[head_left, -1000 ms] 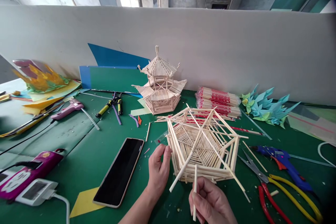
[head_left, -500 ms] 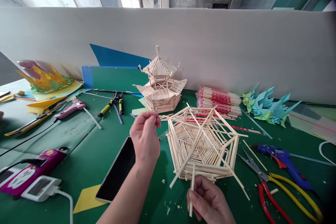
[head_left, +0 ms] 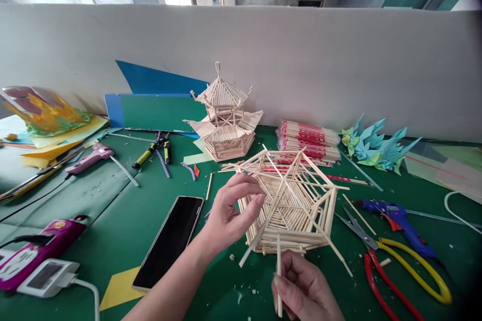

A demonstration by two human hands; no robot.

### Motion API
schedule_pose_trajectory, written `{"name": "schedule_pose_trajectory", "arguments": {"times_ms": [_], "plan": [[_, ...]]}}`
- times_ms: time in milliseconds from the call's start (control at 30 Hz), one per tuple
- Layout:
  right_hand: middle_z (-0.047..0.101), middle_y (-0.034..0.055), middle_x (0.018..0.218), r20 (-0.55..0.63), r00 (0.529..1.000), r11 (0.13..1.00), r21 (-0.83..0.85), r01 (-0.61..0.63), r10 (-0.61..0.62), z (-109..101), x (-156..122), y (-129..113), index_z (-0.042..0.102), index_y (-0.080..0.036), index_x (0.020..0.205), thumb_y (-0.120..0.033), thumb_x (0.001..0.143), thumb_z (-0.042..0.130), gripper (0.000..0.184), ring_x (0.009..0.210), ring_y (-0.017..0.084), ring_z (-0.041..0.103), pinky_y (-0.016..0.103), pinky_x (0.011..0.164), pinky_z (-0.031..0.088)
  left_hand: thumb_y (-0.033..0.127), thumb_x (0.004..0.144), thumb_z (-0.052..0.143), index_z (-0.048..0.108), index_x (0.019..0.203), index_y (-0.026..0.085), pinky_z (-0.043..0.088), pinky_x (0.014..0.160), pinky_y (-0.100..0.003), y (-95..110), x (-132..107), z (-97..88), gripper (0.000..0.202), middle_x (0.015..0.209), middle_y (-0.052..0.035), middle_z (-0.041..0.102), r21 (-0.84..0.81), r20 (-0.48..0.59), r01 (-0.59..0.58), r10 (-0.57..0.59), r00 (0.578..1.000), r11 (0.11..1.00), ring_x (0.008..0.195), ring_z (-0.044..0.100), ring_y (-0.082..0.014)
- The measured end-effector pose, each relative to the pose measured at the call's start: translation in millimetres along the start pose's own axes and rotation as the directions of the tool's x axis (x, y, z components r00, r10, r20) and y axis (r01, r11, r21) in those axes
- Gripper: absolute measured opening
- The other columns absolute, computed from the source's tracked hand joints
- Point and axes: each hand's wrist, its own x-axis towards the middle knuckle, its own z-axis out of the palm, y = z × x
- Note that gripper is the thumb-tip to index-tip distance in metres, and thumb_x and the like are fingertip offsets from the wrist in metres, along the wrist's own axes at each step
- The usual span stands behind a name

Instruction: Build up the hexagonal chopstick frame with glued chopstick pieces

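My right hand [head_left: 305, 286] pinches a short wooden stick [head_left: 279, 273], held upright in front of a hexagonal frame [head_left: 289, 235] made of wooden sticks. Several long sticks cross over the top of that frame, and its floor is a pattern of laid sticks. My left hand [head_left: 235, 210] is at the frame's left side, thumb and fingers apart with nothing between them. Whether it touches the frame I cannot tell. Behind the frame stands a pagoda model [head_left: 226, 120] of the same sticks.
Scissors [head_left: 376, 246] with red and yellow handles and a blue glue gun [head_left: 399, 220] lie at right. Packs of sticks [head_left: 309, 140] and blue paper leaves [head_left: 384, 145] are behind. To the left lie a phone [head_left: 169, 241], a pink glue gun [head_left: 90, 158] and a purple power strip [head_left: 45, 248].
My left hand has moved right and down to the frame, and its closed fingers have opened. My right hand still holds the stick. The view has shifted slightly.
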Motion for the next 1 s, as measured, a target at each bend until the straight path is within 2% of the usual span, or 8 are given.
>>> {"name": "schedule_pose_trajectory", "arguments": {"times_ms": [67,167,333,433,533,700,900,1000], "plan": [[0.047,-0.0052,0.050,0.010,1.000,1.000,-0.013,-0.005,0.005,0,-3,-3,0.045,-0.020,0.067,-0.059,0.071,0.062,0.043,0.043,0.006,0.035,0.020,0.044,0.028,0.016,0.079,0.056,0.068,0.079,0.018,0.039,0.076,-0.035,1,-1,-0.7,0.012,0.081,-0.0056,0.062,0.110,0.125,-0.052,0.038,0.991,0.993,0.079,0.054,-0.0185],[0.049,-0.0053,0.051,0.025,1.000,1.000,-0.021,-0.015,0.015,0,-5,-6,0.045,-0.020,0.068,-0.058,0.073,0.060,0.041,0.042,0.005,0.035,0.019,0.043,0.028,0.014,0.083,0.051,0.067,0.085,0.019,0.037,0.081,-0.037,2,1,-4.2,0.017,0.089,-0.0060,0.064,0.284,0.321,-0.170,0.074,0.944,0.944,0.086,0.053,-0.0192],[0.055,-0.0040,0.054,0.052,0.998,0.999,-0.013,-0.037,0.037,3,-4,-8,0.045,-0.020,0.070,-0.056,0.075,0.059,0.039,0.040,0.005,0.039,0.019,0.042,0.030,0.017,0.086,0.049,0.066,0.082,0.020,0.037,0.085,-0.037,10,9,-10.9,0.018,0.089,-0.0047,0.066,0.332,0.522,-0.217,0.013,0.853,0.918,0.090,0.052,-0.0196],[0.058,-0.0028,0.056,0.061,0.997,0.999,0.007,-0.036,0.036,5,-2,-8,0.044,-0.020,0.069,-0.054,0.076,0.059,0.038,0.039,0.005,0.042,0.019,0.042,0.032,0.018,0.085,0.049,0.068,0.084,0.022,0.035,0.088,-0.039,15,13,-13.2,0.019,0.094,-0.0053,0.065,0.370,0.579,-0.243,-0.018,0.815,0.896,0.093,0.052,-0.0210],[0.060,-0.0026,0.055,0.057,0.998,0.999,0.038,-0.037,0.035,8,0,-7,0.045,-0.020,0.067,-0.055,0.074,0.060,0.039,0.037,0.005,0.043,0.018,0.040,0.031,0.016,0.084,0.050,0.069,0.088,0.024,0.033,0.092,-0.042,16,15,-14.4,0.021,0.105,-0.0068,0.063,0.383,0.615,-0.288,-0.010,0.788,0.878,0.105,0.048,-0.0247],[0.060,-0.0028,0.053,0.034,0.999,0.998,0.052,-0.036,0.034,13,2,-10,0.045,-0.019,0.065,-0.054,0.073,0.062,0.039,0.037,0.005,0.044,0.018,0.039,0.030,0.015,0.083,0.051,0.070,0.089,0.025,0.032,0.097,-0.047,12,18,-15.9,0.022,0.119,-0.0070,0.059,0.358,0.650,-0.307,0.001,0.760,0.881,0.119,0.040,-0.0283],[0.060,-0.0029,0.053,0.028,0.999,0.997,0.068,-0.032,0.030,17,2,-16,0.046,-0.019,0.064,-0.051,0.072,0.064,0.038,0.037,0.004,0.043,0.019,0.040,0.030,0.011,0.080,0.050,0.070,0.090,0.024,0.033,0.099,-0.048,11,23,-16.8,0.026,0.125,-0.0090,0.055,0.345,0.711,-0.351,0.002,0.703,0.871,0.121,0.041,-0.0282],[0.060,-0.0028,0.052,0.023,0.999,0.995,0.098,-0.024,0.022,18,4,-14,0.045,-0.019,0.063,-0.051,0.072,0.065,0.039,0.036,0.004,0.043,0.018,0.040,0.029,0.010,0.079,0.050,0.070,0.087,0.023,0.032,0.099,-0.050,12,25,-17.2,0.025,0.124,-0.0100,0.056,0.340,0.716,-0.336,-0.010,0.698,0.879,0.120,0.042,-0.0286]]}}
